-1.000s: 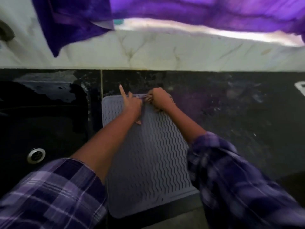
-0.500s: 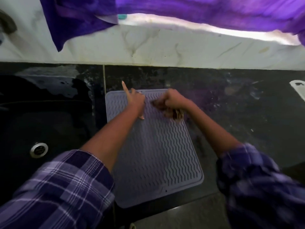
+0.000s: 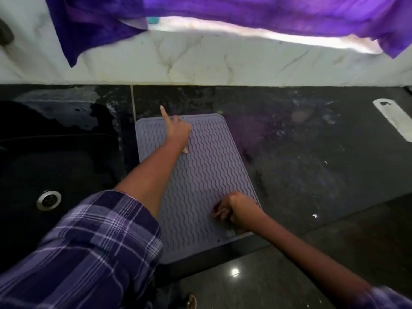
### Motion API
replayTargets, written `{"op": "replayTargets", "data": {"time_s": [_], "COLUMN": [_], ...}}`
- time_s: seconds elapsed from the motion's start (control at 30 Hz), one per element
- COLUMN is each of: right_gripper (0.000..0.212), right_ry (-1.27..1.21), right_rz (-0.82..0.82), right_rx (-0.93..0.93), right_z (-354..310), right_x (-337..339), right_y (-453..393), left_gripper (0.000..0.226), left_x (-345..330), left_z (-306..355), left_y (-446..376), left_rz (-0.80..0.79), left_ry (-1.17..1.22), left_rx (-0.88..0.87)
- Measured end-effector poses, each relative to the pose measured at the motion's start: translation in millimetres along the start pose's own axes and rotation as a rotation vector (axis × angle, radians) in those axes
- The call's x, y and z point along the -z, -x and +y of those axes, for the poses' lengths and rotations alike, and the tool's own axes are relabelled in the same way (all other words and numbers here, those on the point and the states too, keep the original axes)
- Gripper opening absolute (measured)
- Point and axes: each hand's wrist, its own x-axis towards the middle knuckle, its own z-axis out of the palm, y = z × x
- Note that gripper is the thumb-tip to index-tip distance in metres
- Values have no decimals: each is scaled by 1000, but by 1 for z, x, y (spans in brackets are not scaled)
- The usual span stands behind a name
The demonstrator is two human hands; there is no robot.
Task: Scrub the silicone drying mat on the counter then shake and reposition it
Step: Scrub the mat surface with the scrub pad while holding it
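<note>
On the dark tabletop (image 3: 312,175), just right of the black sink (image 3: 55,166), our grey silicone drying mat (image 3: 200,175) lies flat, wavy ribs up. Since half a second ago our right hand (image 3: 237,214) has travelled from the mat's far edge down to its near right corner; it is clenched around something small, perhaps a scrubber, though blur hides it. Our left hand (image 3: 178,132) stays at the far edge, pressing the mat, forefinger stretched out, other fingers bent. We read no writing anywhere.

Dim, backlit from above, floor glare, motion-blurred sleeves, wide-angle bowing
</note>
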Motion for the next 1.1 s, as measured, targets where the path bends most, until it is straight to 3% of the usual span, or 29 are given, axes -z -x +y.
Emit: {"op": "replayTargets", "data": {"time_s": [0.07,0.1,0.2,0.27,0.33,0.43,0.57,0.67,0.7,0.77,0.93,1.0,1.1], "right_gripper": [28,28,36,30,28,24,21,25,24,21,27,31,34], "right_ry": [-77,-131,-134,-28,79,100,151,233,218,188,336,353,382], "right_rz": [-78,-26,278,349,328,297,93,-110,-99,72,383,441,309], "right_rx": [25,51,29,-2,-31,-39,6,11,44,80,101,177,297], "right_z": [5,5,-1,-12,-18,-1,20,17,11,-1,-29,-18,6], "right_x": [25,44,90,89,70,38,-21,-7,9,37,15,-11,-46], "right_y": [-9,-22,-75,-102,-108,-76,16,27,18,-13,-70,-57,-10], "left_gripper": [32,32,73,95,103,92,91,95,98,98,63,77,99], "left_x": [-6,-9,-12,-14,-20,-32,-34,-35,-36,-39,-46,-48,-47], "left_z": [7,11,28,38,41,39,36,44,47,50,50,48,45], "left_y": [12,17,35,49,57,62,69,80,83,86,79,77,82], "left_rz": [74,89,21,-42,-62,23,52,70,76,80,129,107,60], "left_ry": [23,53,96,77,57,84,60,23,38,106,195,216,210], "left_rx": [-29,-37,-35,-25,-16,-27,-25,49,97,195,289,286,249]}}
